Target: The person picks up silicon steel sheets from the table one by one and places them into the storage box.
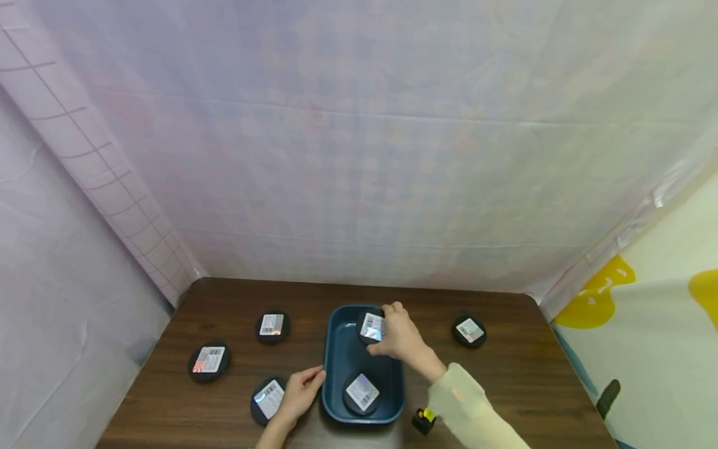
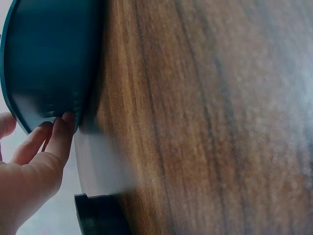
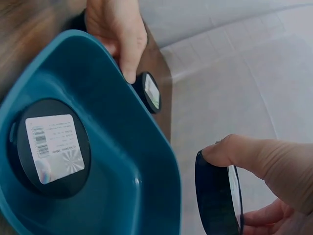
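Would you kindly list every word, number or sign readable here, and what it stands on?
No text is readable.
Black disc in the blue tray: barcode visible, print too small.
Second disc, in the right hand: label too small.
Four discs on the table: labels too small.

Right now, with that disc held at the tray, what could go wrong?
1. The right hand holds the upper disc by its edge, so it might slip.
2. The left hand grips the blue tray at its side; a tug could slide the lower disc lying inside.
3. The pale sleeve sits close to the small black-and-yellow object and could knock it.
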Action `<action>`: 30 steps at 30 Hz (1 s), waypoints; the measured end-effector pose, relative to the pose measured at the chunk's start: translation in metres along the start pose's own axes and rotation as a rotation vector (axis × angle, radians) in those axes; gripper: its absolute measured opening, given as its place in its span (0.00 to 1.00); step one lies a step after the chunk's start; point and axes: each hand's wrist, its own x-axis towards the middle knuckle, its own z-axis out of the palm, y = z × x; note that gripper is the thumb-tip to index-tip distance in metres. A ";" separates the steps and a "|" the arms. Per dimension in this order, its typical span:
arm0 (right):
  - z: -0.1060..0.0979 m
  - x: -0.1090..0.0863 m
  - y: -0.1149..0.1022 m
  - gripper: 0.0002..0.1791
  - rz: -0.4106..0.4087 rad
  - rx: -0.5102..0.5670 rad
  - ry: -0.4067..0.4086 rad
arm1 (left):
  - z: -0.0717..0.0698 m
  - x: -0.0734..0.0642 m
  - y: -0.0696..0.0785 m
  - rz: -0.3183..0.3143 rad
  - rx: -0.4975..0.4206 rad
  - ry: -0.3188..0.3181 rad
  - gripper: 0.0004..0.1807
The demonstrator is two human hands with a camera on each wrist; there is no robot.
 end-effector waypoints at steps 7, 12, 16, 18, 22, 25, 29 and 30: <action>0.008 -0.001 -0.005 0.46 -0.066 -0.002 -0.059 | -0.001 0.000 0.000 -0.002 -0.008 0.001 0.18; 0.011 0.000 -0.007 0.46 -0.112 -0.019 -0.091 | 0.001 0.000 -0.001 -0.013 -0.012 0.002 0.18; 0.012 0.001 -0.009 0.46 -0.135 -0.030 -0.129 | 0.001 0.000 -0.002 -0.011 -0.019 0.002 0.18; 0.012 0.001 -0.010 0.46 -0.147 -0.036 -0.146 | 0.002 0.000 -0.002 -0.010 -0.022 0.004 0.18; 0.013 0.000 -0.012 0.45 -0.168 -0.053 -0.162 | 0.002 0.000 -0.003 -0.011 -0.030 0.005 0.18; 0.014 -0.001 -0.014 0.44 -0.176 -0.066 -0.187 | 0.002 0.001 -0.003 -0.017 -0.031 0.005 0.18; 0.017 -0.003 -0.016 0.44 -0.194 -0.093 -0.219 | 0.001 0.000 -0.002 -0.014 -0.025 0.004 0.18; 0.018 -0.003 -0.016 0.44 -0.202 -0.103 -0.227 | 0.001 0.000 -0.002 -0.008 -0.023 0.003 0.18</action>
